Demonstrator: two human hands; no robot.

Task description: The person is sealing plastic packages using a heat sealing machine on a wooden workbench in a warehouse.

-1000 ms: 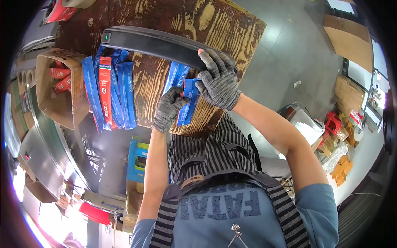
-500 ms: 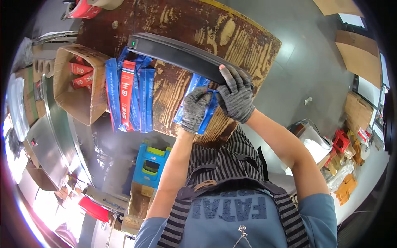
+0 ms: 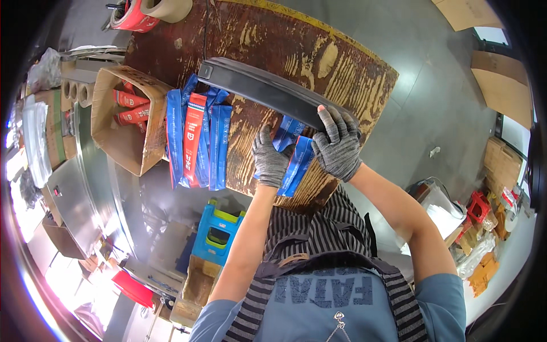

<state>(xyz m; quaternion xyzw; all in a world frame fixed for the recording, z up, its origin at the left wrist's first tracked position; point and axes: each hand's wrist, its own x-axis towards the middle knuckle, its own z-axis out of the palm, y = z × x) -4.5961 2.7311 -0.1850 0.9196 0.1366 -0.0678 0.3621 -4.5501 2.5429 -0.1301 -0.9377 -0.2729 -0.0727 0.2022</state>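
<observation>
My left hand (image 3: 269,158), in a grey knit glove, lies beside two long blue packets, thumb apart from the fingers and the fingers loosely extended. One blue packet (image 3: 288,132) reaches up to the long black bar-shaped device (image 3: 268,91), which looks like a heat sealer. A second blue packet (image 3: 297,168) lies on the near side, between my hands. My right hand (image 3: 338,142), gloved the same way with one fingertip bare, rests with outstretched fingers against the right end of the black device. Its palm is hidden from view.
Several blue packets (image 3: 220,148) and a red packet (image 3: 194,134) lie on the left of the worn wooden table (image 3: 364,74). Beside them, a cardboard box (image 3: 122,151) holds red packages. Rolls of tape (image 3: 165,8) stand at the far left. A blue stool (image 3: 219,231) is below the table.
My left hand has loosened from its pinch on the blue packet and shifted slightly left. My right hand stays at the device's end. The green light on the device has gone out.
</observation>
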